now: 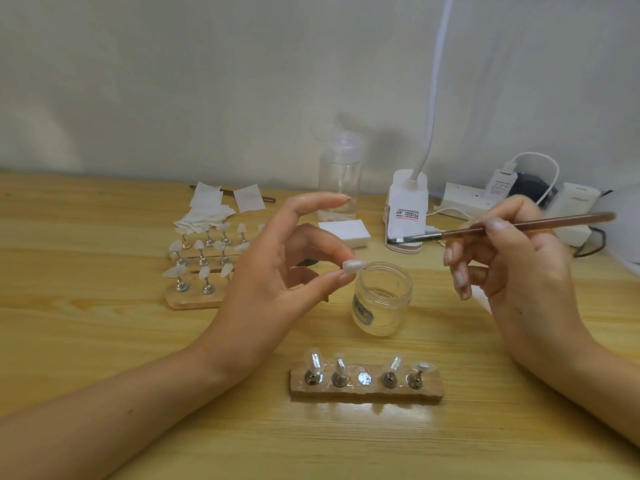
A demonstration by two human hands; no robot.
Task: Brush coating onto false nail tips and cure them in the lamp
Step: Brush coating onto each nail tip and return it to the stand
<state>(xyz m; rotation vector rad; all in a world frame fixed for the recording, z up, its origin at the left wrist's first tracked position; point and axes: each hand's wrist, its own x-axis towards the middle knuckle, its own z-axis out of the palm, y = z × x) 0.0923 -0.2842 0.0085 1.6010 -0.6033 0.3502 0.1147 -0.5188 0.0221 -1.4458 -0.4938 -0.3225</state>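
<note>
Clear-walled jar [382, 299], one in number, stands lidless at mid-table with a label on its left side. It appears to hold a pale transparent substance, but the level is hard to read. One clear pump bottle [341, 174] stands near the wall with colourless liquid in it.

Left hand [277, 271]: thumb and one fingertip pinch a single pearly nail tip [354, 264], held in the air just beside the jar's left rim. The forefinger is raised clear of it.

Right hand [519, 258]: fingers are curled round one brown-handled flat brush [502, 227]. Its bristles point left, well apart from the nail tip and above the table [104, 341].

Near wooden holder [367, 393]: five positions. Four carry metal stands with tips, and the middle one shows only a shiny disc.

Far wooden holders [194, 296], left rear: rows of stands with tips. The left hand hides part of them, so they cannot be counted.

Also noted are a heap of white wipes [207, 209], one white block [344, 232], a white clip lamp base [407, 209] and a power strip [464, 202] against the wall.
</note>
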